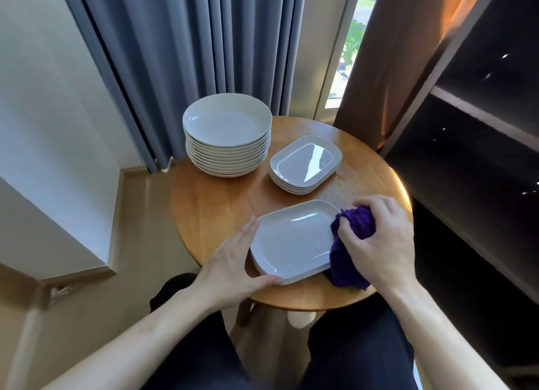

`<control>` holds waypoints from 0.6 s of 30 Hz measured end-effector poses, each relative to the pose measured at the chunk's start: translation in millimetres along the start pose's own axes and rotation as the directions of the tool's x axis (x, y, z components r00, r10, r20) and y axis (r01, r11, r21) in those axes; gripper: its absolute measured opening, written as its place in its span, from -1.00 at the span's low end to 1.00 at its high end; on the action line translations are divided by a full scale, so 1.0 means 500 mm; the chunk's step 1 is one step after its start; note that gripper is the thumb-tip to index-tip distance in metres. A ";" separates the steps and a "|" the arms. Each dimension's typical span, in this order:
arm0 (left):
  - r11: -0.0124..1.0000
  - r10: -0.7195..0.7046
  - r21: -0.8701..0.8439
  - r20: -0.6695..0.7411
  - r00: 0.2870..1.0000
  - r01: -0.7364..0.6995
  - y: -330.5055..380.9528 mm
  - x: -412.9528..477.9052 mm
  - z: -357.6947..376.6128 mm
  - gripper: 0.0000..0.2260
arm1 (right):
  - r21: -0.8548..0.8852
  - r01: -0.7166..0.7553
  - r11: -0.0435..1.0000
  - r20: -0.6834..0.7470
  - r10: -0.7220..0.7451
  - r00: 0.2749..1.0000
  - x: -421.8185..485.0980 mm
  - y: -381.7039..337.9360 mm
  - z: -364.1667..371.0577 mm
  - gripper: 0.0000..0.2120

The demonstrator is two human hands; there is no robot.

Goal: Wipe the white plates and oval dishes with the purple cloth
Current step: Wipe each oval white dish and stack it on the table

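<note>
Purple cloth (351, 238) bunched in right hand (382, 241), left hand (233, 267) flat against dish (291, 244)

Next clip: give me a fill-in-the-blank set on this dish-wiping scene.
The right hand grips the purple cloth at the near oval dish's ____ edge.
The left hand steadies its ____ side.
The round plate stack is ____ than the far oval dish stack.
Missing: right; left; taller.

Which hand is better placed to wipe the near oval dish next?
Right. The right hand grips the purple cloth at the right rim of the near oval dish; the left hand lies flat against its left edge, holding nothing.
</note>
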State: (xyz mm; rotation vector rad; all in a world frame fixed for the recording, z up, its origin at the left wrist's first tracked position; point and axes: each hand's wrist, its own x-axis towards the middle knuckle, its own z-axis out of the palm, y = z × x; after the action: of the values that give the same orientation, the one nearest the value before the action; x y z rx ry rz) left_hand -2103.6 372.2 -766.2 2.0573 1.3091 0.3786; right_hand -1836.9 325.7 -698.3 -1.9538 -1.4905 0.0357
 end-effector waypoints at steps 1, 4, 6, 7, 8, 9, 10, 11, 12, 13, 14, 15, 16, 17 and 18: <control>1.000 0.001 0.003 -0.004 1.000 -0.001 -0.001 0.000 0.002 0.13 | -0.107 0.009 0.994 0.097 0.001 0.995 -0.003 0.000 0.013 -0.58; 1.000 0.001 0.002 -0.013 1.000 -0.001 -0.001 0.000 0.005 0.13 | -0.267 -0.033 0.963 0.348 0.128 0.929 -0.007 0.019 0.038 -0.41; 1.000 0.009 0.006 -0.021 1.000 -0.009 0.000 0.001 0.005 0.12 | -0.271 -0.032 0.962 0.384 0.138 0.913 0.001 0.028 0.043 -0.39; 1.000 0.011 0.007 -0.030 1.000 -0.010 0.000 0.001 0.005 0.12 | -0.326 0.017 0.945 0.386 0.116 0.915 0.006 0.028 0.047 -0.39; 1.000 0.008 0.005 -0.036 0.999 -0.008 0.000 0.001 0.005 0.12 | -0.396 0.076 0.915 0.386 0.091 0.918 0.010 0.026 0.051 -0.40; 1.000 0.002 0.001 -0.040 0.999 -0.002 0.001 0.000 0.005 0.12 | -0.458 0.135 0.878 0.389 0.062 0.919 0.012 0.020 0.056 -0.43; 1.000 -0.004 -0.001 -0.040 0.999 0.004 0.002 -0.001 0.006 0.12 | -0.500 0.189 0.845 0.396 0.029 0.918 0.012 0.009 0.061 -0.46; 1.000 -0.006 -0.002 -0.037 0.999 0.006 0.003 -0.002 0.006 0.12 | -0.521 0.235 0.821 0.409 -0.002 0.912 0.010 -0.004 0.065 -0.50; 1.000 -0.006 -0.002 -0.034 0.999 0.006 0.003 -0.003 0.006 0.12 | -0.524 0.278 0.805 0.426 -0.035 0.904 0.006 -0.020 0.070 -0.54; 1.000 -0.004 -0.003 -0.033 0.999 0.004 0.004 -0.003 0.006 0.12 | -0.513 0.314 0.799 0.447 -0.064 0.892 0.001 -0.039 0.078 -0.56; 1.000 -0.001 -0.007 -0.034 0.999 0.001 0.005 -0.002 0.005 0.13 | -0.488 0.344 0.802 0.466 -0.095 0.880 -0.005 -0.058 0.087 -0.57; 1.000 0.003 -0.018 -0.036 0.999 -0.004 0.004 0.000 0.005 0.13 | -0.449 0.368 0.814 0.478 -0.129 0.869 -0.012 -0.078 0.099 -0.56; 0.999 0.007 -0.034 -0.039 0.999 -0.009 0.003 0.001 0.005 0.13 | -0.400 0.387 0.831 0.484 -0.166 0.859 -0.022 -0.097 0.112 -0.57; 0.999 0.015 -0.052 -0.039 0.999 -0.017 0.003 0.002 0.004 0.11 | -0.342 0.401 0.850 0.485 -0.205 0.850 -0.033 -0.114 0.126 -0.58; 0.998 0.027 -0.063 -0.035 0.999 -0.029 0.002 0.003 0.002 0.09 | -0.284 0.408 0.868 0.480 -0.240 0.844 -0.042 -0.130 0.138 -0.60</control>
State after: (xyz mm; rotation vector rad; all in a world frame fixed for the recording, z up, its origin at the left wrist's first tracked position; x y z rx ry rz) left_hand -2101.6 372.9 -766.6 2.0267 1.2733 0.4642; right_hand -1926.9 349.2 -725.9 -2.0338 -2.2630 0.0332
